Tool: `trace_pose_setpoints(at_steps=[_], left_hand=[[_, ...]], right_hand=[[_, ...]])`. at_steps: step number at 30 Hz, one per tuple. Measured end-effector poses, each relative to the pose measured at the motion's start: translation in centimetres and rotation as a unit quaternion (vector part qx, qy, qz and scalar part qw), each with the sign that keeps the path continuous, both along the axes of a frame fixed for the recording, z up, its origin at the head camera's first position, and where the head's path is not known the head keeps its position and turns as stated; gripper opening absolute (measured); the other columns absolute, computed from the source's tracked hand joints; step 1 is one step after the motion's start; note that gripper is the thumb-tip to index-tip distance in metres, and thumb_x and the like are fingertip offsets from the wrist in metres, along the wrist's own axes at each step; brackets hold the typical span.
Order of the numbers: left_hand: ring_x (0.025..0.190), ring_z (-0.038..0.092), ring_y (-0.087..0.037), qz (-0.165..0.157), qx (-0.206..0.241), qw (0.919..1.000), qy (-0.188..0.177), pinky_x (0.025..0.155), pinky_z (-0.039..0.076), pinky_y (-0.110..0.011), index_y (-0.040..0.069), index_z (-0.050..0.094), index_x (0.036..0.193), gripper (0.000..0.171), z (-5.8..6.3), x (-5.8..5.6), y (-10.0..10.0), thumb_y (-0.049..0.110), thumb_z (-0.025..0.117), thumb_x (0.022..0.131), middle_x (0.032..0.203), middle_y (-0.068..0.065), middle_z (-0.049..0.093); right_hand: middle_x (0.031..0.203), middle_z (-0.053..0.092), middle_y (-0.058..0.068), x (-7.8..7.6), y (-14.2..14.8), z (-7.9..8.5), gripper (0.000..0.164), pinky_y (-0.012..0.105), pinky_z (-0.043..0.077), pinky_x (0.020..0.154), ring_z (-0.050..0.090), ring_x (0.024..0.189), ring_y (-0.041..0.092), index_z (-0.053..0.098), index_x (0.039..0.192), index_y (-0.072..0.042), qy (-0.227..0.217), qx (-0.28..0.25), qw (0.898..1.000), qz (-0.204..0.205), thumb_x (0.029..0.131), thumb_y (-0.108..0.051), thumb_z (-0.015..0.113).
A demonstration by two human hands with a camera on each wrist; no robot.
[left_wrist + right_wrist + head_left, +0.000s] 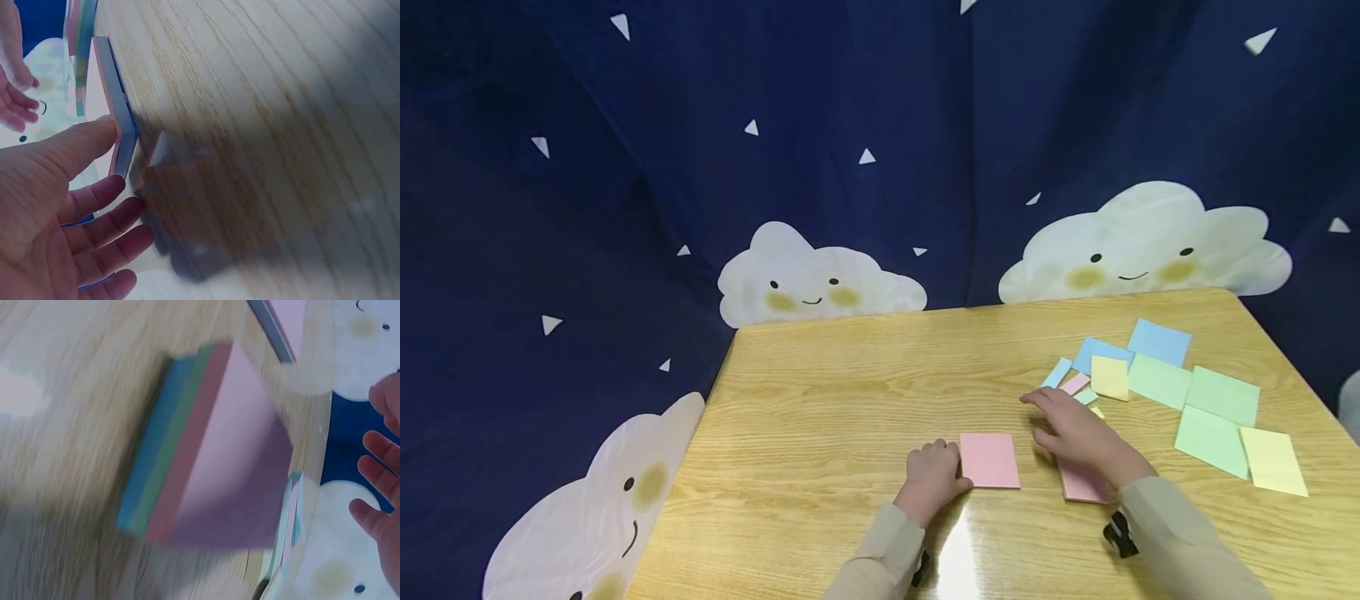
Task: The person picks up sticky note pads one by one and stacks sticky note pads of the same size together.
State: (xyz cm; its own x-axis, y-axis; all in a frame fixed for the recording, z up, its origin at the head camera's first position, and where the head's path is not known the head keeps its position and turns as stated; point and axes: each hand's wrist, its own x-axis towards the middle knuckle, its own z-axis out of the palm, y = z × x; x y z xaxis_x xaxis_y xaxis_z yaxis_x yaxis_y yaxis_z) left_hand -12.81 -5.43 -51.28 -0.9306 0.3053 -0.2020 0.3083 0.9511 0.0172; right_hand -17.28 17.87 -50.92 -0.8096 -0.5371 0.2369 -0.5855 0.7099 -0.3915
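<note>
The loosely bent left hand (931, 478) touches the pink pad (990, 461), seemingly placing it; the empty, outspread right hand (1078, 429), nearer the right edge of the bench (827, 392), must curl to grip.

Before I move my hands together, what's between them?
A pink pad touching your left hand, then bare table before your right hand, in the head view.

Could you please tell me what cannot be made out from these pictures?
Head view: the far part of the right pink-topped stack, covered by the right hand.
Right wrist view: the stack's separate sheets, lost in blur.
Right wrist view: the rest of that hand, cut off by the right edge.
Left wrist view: the wrist of the left hand, cut off by the left edge.
</note>
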Motion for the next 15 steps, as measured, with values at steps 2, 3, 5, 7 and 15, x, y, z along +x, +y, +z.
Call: trace_pose_setpoints(at_steps=[2, 3, 5, 7, 15], left_hand=[[0.070, 0.053, -0.016, 0.000, 0.003, 1.0000, 0.000, 0.057, 0.043, -0.030, 0.017, 0.056, 0.081, 0.036, 0.0, 0.0, -0.1, 0.051, 0.065, 0.074, 0.079, 0.001, 0.054], [0.070, 0.053, -0.016, 0.000, 0.004, 1.0000, -0.001, 0.057, 0.043, -0.030, 0.017, 0.055, 0.081, 0.036, 0.0, 0.0, -0.1, 0.051, 0.065, 0.075, 0.078, 0.001, 0.054], [0.070, 0.053, -0.016, 0.000, 0.005, 1.0000, 0.000, 0.057, 0.043, -0.030, 0.017, 0.055, 0.082, 0.037, 0.0, 0.1, -0.1, 0.051, 0.065, 0.075, 0.079, 0.001, 0.053], [0.070, 0.053, -0.016, -0.001, 0.004, 1.0000, 0.001, 0.057, 0.043, -0.030, 0.017, 0.055, 0.084, 0.037, 0.0, 0.1, -0.2, 0.052, 0.064, 0.075, 0.079, 0.001, 0.053], [0.069, 0.053, -0.016, -0.001, 0.006, 1.0000, -0.001, 0.056, 0.043, -0.030, 0.016, 0.056, 0.087, 0.038, 0.1, 0.2, -0.2, 0.051, 0.064, 0.076, 0.080, 0.000, 0.053]], right_hand=[[0.108, 0.053, 0.019, 0.0, 0.7, 0.2, 0.043, 0.048, 0.040, 0.083, 0.050, 0.100, 0.036, 0.049, 0.116, 0.006, 0.000, -0.010, 1.000, -0.013, 0.076, -0.005, 0.062], [0.108, 0.053, 0.020, 0.0, 1.1, 0.3, 0.043, 0.049, 0.040, 0.083, 0.050, 0.100, 0.037, 0.048, 0.116, 0.007, 0.002, -0.016, 1.000, -0.018, 0.076, -0.004, 0.061], [0.106, 0.054, 0.022, 0.0, 1.8, 0.6, 0.043, 0.050, 0.040, 0.081, 0.050, 0.098, 0.038, 0.047, 0.116, 0.009, 0.005, -0.029, 0.999, -0.030, 0.077, -0.002, 0.060], [0.104, 0.054, 0.023, 0.0, 2.4, 0.7, 0.042, 0.050, 0.041, 0.079, 0.051, 0.096, 0.038, 0.046, 0.116, 0.010, 0.011, -0.033, 0.998, -0.048, 0.078, -0.002, 0.059], [0.102, 0.053, 0.024, 0.2, 5.1, 0.9, 0.043, 0.051, 0.041, 0.075, 0.051, 0.093, 0.039, 0.044, 0.118, 0.011, 0.013, -0.020, 0.992, -0.121, 0.080, -0.005, 0.058]])
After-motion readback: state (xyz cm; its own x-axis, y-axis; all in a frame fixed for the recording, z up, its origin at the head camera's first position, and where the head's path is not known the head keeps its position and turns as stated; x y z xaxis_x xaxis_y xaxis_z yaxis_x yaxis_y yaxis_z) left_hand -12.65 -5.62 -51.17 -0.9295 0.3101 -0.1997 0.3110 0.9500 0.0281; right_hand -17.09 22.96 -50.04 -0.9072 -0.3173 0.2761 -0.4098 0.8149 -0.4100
